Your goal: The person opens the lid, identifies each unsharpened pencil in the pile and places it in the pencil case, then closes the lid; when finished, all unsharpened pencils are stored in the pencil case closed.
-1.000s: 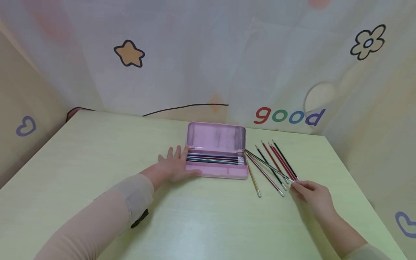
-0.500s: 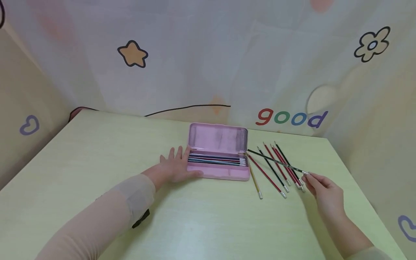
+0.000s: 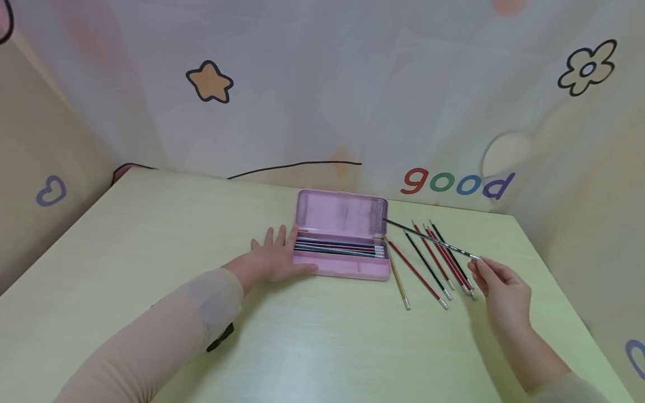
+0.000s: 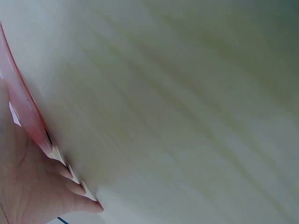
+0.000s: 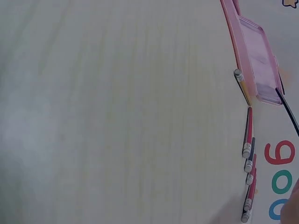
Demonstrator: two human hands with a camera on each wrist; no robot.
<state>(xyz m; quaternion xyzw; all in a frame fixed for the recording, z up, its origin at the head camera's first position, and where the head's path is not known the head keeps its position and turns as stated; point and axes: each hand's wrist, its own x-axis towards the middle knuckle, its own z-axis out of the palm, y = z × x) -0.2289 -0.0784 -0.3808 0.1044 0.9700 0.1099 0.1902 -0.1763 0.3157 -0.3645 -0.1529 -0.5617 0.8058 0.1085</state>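
Observation:
A pink pencil case (image 3: pixel 342 270) lies with its lid up on the table; several dark and striped pencils (image 3: pixel 337 247) lie side by side inside it. My left hand (image 3: pixel 274 261) rests at the case's left end, fingers spread and thumb along the front edge. Above the loose pencils, my right hand (image 3: pixel 506 288) pinches a dark pencil (image 3: pixel 428 238) near its eraser end, its point toward the lid. In the right wrist view the held pencil (image 5: pixel 288 112) enters at the right edge, overlapping the end of the case (image 5: pixel 245 51).
Several loose pencils lie right of the case: a yellow one (image 3: pixel 400 285) beside its corner, a red one (image 3: pixel 418 274), a dark green one (image 3: pixel 428 266), and a red and black group (image 3: pixel 448 260). A patterned cloth (image 3: pixel 322 101) hangs behind the table (image 3: pixel 302 347).
My right hand has lifted the dark pencil off the loose ones, moving up and slightly right. My left hand stays at the case's end. The head view has shifted slightly.

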